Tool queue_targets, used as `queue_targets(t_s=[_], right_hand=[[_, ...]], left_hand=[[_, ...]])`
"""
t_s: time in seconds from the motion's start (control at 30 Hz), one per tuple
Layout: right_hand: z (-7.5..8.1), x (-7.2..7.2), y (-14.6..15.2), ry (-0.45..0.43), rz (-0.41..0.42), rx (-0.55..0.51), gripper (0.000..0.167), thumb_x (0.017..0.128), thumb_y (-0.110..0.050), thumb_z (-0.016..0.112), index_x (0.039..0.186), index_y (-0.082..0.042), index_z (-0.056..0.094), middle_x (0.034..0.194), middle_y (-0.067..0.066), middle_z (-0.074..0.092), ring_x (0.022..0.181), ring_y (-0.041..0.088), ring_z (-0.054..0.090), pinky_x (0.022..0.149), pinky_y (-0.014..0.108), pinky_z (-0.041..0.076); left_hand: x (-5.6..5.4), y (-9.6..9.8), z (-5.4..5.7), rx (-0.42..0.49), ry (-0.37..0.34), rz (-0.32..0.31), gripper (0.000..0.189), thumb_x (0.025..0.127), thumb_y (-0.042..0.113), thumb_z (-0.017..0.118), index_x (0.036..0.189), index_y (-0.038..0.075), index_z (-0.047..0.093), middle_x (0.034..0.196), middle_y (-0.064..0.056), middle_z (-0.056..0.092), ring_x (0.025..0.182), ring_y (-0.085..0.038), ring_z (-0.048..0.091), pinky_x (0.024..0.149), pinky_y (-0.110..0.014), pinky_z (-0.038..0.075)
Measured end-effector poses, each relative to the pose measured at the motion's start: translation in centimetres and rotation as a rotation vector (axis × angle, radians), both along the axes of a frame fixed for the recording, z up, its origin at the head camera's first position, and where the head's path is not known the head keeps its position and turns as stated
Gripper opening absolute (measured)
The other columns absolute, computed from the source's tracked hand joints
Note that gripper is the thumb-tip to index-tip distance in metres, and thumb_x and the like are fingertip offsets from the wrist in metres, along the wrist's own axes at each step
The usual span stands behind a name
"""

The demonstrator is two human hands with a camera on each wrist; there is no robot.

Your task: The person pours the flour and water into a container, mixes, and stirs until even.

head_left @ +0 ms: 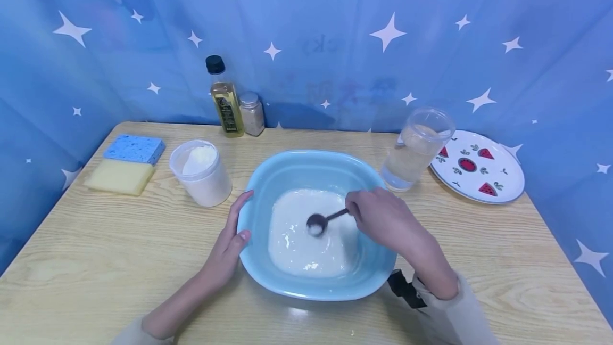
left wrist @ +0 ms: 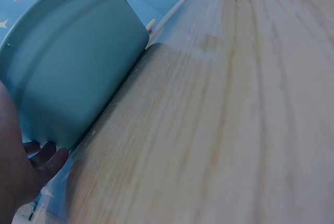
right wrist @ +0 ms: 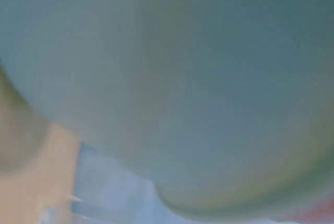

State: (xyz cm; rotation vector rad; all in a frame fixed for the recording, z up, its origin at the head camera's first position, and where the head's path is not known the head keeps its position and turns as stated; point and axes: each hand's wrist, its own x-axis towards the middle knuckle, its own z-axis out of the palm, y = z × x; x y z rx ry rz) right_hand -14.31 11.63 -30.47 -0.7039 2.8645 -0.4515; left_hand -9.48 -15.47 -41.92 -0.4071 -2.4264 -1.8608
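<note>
A light blue basin (head_left: 320, 293) stands at the middle of the table, with a glossy white liquid (head_left: 299, 249) inside. My right hand (head_left: 383, 217) reaches over its right rim and grips the handle of a small dark spoon (head_left: 316, 224). The spoon's round bowl is at the liquid's surface, with some white in it. At the basin's left side my left hand (head_left: 229, 246) holds the rim, thumb on the near part and fingers against the outer wall. Those fingers (left wrist: 49, 161) show low on the wall in the left wrist view. Basin wall (right wrist: 156, 78) fills the blurred right wrist view.
Left of the basin stands an uncovered tub of white powder (head_left: 206, 180), beside a blue sponge (head_left: 134, 148) and a yellow sponge (head_left: 119, 176). Behind are an oil bottle (head_left: 227, 108) and a small jar (head_left: 252, 115). A pitcher of water (head_left: 414, 153) and a watermelon-patterned plate (head_left: 479, 166) stand at right.
</note>
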Motion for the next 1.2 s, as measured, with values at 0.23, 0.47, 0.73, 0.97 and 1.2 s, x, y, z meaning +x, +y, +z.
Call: queue_targets(t_s=[0.23,0.47,0.73,0.97,1.2], right_hand=[[-0.6,0.0,-0.2,-0.026,0.136,-0.082,0.023,0.09,-0.003,0.051,0.071,-0.014,0.058,0.057,-0.006,0.043,0.05,0.009,0.038,0.047,0.022,0.034],[0.9,0.1,1.6,-0.102,0.078,-0.023,0.026,0.088,-0.001,0.05,0.066,-0.015,0.053,0.058,-0.003,0.042,0.054,0.012,0.04,0.05,0.025,0.035],[0.8,0.4,0.9,-0.138,0.16,-0.064,0.028,0.086,0.001,0.049,0.064,-0.016,0.053,0.057,-0.007,0.04,0.053,0.009,0.038,0.049,0.023,0.034],[0.7,0.0,1.3,-0.083,0.051,-0.049,0.027,0.089,-0.003,0.051,0.065,-0.013,0.053,0.056,-0.003,0.039,0.052,0.011,0.037,0.049,0.025,0.035],[-0.1,1.2,-0.8,-0.146,0.276,-0.088,0.028,0.089,-0.005,0.053,0.063,-0.017,0.053,0.057,-0.012,0.037,0.051,0.006,0.032,0.05,0.021,0.031]], left_hand=[[0.2,0.1,0.0,-0.001,-0.016,-0.002,0.062,0.089,0.012,0.035,0.146,0.031,0.02,0.151,0.005,0.019,0.127,-0.027,0.034,0.092,-0.039,0.041],[0.2,0.1,0.1,-0.007,0.004,0.0,0.059,0.092,0.016,0.035,0.147,0.03,0.019,0.151,0.005,0.019,0.13,-0.026,0.031,0.093,-0.05,0.037],[0.2,0.1,0.1,-0.023,0.017,0.003,0.058,0.092,0.017,0.035,0.147,0.029,0.019,0.151,0.005,0.019,0.133,-0.024,0.026,0.098,-0.051,0.031],[0.2,0.2,0.1,-0.013,0.001,0.004,0.058,0.092,0.018,0.036,0.147,0.03,0.02,0.151,0.006,0.019,0.131,-0.024,0.029,0.096,-0.048,0.035],[0.2,0.1,0.1,-0.034,0.02,0.017,0.057,0.093,0.018,0.035,0.147,0.03,0.021,0.151,0.006,0.02,0.133,-0.021,0.025,0.102,-0.04,0.029]])
